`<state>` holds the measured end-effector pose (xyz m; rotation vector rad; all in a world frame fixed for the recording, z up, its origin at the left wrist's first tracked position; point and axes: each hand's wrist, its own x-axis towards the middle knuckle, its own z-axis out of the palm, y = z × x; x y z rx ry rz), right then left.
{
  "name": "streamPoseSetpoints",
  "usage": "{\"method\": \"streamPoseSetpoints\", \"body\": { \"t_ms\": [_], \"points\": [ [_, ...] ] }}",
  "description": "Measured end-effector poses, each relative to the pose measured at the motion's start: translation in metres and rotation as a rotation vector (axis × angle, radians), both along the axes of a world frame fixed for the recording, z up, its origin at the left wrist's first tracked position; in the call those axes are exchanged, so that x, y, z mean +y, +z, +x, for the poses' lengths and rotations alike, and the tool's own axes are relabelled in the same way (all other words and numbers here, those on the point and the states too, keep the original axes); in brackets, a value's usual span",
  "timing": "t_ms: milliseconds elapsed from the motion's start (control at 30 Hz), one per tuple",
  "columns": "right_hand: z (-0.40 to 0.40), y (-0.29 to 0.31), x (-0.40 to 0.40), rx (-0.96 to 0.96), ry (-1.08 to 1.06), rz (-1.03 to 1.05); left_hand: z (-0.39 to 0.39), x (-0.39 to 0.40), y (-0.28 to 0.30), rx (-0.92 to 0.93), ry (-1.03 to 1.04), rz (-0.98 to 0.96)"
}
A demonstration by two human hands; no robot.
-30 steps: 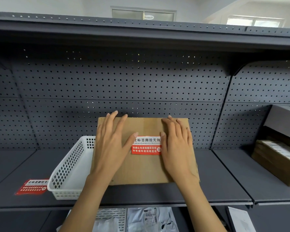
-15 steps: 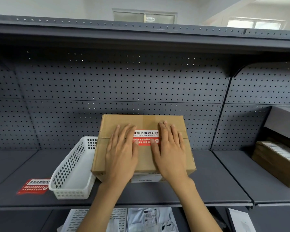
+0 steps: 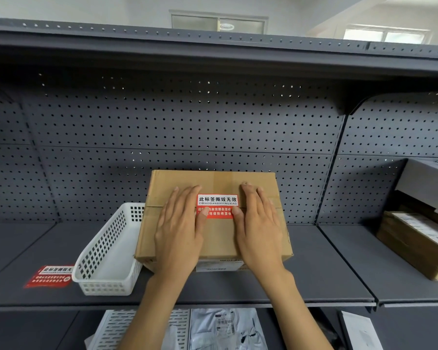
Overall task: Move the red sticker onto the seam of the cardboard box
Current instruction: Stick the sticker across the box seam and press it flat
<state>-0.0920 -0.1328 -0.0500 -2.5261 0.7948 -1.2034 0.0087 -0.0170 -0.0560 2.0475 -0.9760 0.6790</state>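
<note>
A brown cardboard box (image 3: 214, 238) lies on the grey shelf at the centre. A red and white sticker (image 3: 217, 205) sits across the box's top seam. My left hand (image 3: 181, 231) lies flat on the box left of the sticker, its thumb on the sticker's lower left corner. My right hand (image 3: 257, 228) lies flat to the right, thumb touching the sticker's lower right edge. Both hands have fingers straight and hold nothing.
A white perforated basket (image 3: 106, 253) stands touching the box's left side. A sheet of red stickers (image 3: 49, 276) lies on the shelf (image 3: 314, 274) further left. Stacked cardboard boxes (image 3: 420, 243) sit on the right shelf section. Bagged items show on the shelf below.
The box has tipped from standing tilted toward me to lying flat on the shelf. Both hands slid inward and now press beside the sticker.
</note>
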Motion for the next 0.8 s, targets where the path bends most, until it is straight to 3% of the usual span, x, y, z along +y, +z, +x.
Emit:
{"method": "streamPoseSetpoints", "body": {
  "t_ms": [400,800],
  "points": [
    [0.001,0.005,-0.009,0.095,0.078,0.044,0.007,-0.004,0.003,-0.001,0.008,0.062],
    [0.020,0.029,-0.035,0.322,0.094,0.089,0.035,-0.024,0.020,0.119,-0.045,0.179]
  ]
}}
